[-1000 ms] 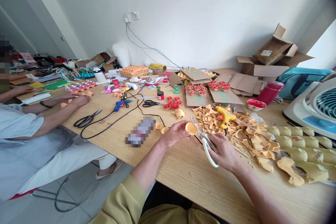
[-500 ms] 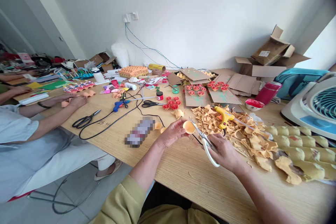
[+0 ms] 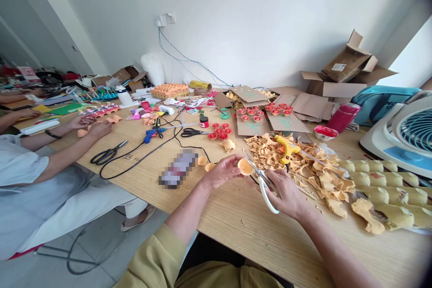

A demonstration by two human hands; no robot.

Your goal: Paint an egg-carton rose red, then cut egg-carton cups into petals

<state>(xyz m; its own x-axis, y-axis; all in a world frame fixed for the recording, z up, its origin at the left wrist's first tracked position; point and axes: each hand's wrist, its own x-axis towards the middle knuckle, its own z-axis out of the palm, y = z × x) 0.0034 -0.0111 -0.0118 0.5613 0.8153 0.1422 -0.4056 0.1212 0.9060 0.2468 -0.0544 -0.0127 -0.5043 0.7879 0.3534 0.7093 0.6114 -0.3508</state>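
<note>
Between the fingers of my left hand (image 3: 221, 173) is a small orange egg-carton cup (image 3: 245, 167), its round opening facing me. My right hand (image 3: 283, 191) is closed round a pair of white-handled scissors (image 3: 268, 195), whose blades reach the cup's right rim. Left of my left hand, a loose orange cup (image 3: 202, 160) stands on the table, with another partly hidden by my wrist. Just beyond the scissors spreads a heap of orange carton scraps (image 3: 266, 155), on which a yellow glue gun (image 3: 285, 149) lies.
Grey-yellow egg cartons (image 3: 388, 193) and a fan (image 3: 401, 130) stand at the right. Red paper flowers (image 3: 220, 131) and black scissors (image 3: 192, 132) lie farther back. A blue glue gun (image 3: 151, 134) trails a cord. At the left, a co-worker's hands (image 3: 97, 129) handle orange carton pieces.
The cup has turned slightly in my left fingers and shifted a little right. The scissors' blades have drawn closer together at its rim. The co-worker's far hand has moved back.
</note>
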